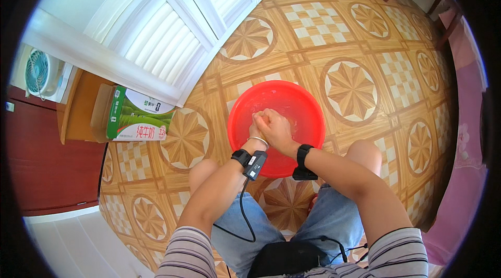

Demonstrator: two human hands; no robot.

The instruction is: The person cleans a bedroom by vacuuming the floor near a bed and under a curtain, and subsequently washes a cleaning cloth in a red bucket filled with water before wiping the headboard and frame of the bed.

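A round red plastic basin (318,121) with water in it stands on the floor between my knees. Over its middle my two hands are pressed together. My left hand (255,131) has its fingers curled and is partly covered by the right. My right hand (277,131) closes over the left one, its fingers bent round. Whatever lies between the palms, if anything, is hidden. A pale bangle (259,140) circles my left wrist, and both wrists wear black straps with small devices.
A green and white milk carton box (141,116) stands left of the basin beside a wooden cabinet (75,106). White louvred doors (167,33) run along the far left. A small fan (39,72) sits farther left. Pink cloth (464,137) hangs at the right. A black cable (242,215) trails from my left wrist.
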